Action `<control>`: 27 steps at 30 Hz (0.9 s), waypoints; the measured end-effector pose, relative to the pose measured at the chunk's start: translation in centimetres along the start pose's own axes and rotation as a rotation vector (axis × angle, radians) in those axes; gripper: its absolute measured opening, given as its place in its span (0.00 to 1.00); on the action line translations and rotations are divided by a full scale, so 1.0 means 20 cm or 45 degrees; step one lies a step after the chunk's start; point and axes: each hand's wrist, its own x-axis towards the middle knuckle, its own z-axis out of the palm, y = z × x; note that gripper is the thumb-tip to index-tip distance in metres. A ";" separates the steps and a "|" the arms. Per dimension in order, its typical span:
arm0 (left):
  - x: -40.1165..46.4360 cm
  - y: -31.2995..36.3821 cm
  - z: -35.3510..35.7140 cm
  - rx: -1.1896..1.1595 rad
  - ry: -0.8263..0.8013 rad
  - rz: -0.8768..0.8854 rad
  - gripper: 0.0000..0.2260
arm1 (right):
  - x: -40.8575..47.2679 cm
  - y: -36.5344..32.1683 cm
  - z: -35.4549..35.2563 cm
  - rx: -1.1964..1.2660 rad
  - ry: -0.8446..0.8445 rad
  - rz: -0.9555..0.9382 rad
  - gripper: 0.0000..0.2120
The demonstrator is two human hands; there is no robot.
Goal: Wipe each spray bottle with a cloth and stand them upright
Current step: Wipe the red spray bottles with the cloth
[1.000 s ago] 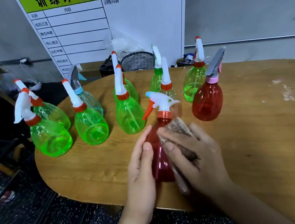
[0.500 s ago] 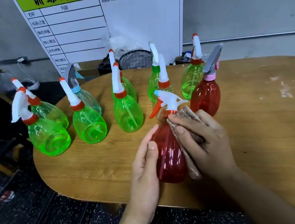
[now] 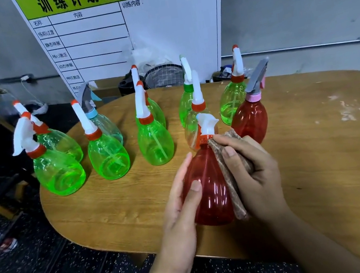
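Left hand (image 3: 181, 210) grip half-open, cupping translucent red plastic spray bottle (image 3: 207, 186), upright at near edge of wooden counter (image 3: 321, 160). Right hand (image 3: 256, 176) grip closed, pressing brown cloth (image 3: 229, 175) against bottle's side.

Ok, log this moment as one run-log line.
step: wiping | left hand: steadies red spray bottle | right hand: presses cloth to it | other bottles: upright on table

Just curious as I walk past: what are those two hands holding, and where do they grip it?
The left hand steadies the red bottle by its belly; the right hand presses a brown cloth against its other side.
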 end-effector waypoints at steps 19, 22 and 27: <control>0.04 0.00 -0.06 0.089 0.209 0.099 0.17 | -0.11 0.00 0.05 -0.370 -0.177 -0.411 0.15; 0.02 -0.01 -0.04 0.178 0.109 0.116 0.16 | -0.05 0.02 0.01 -0.333 -0.067 -0.199 0.15; 0.02 -0.02 -0.05 0.113 0.152 0.057 0.16 | -0.09 0.01 0.03 -0.375 -0.092 -0.239 0.15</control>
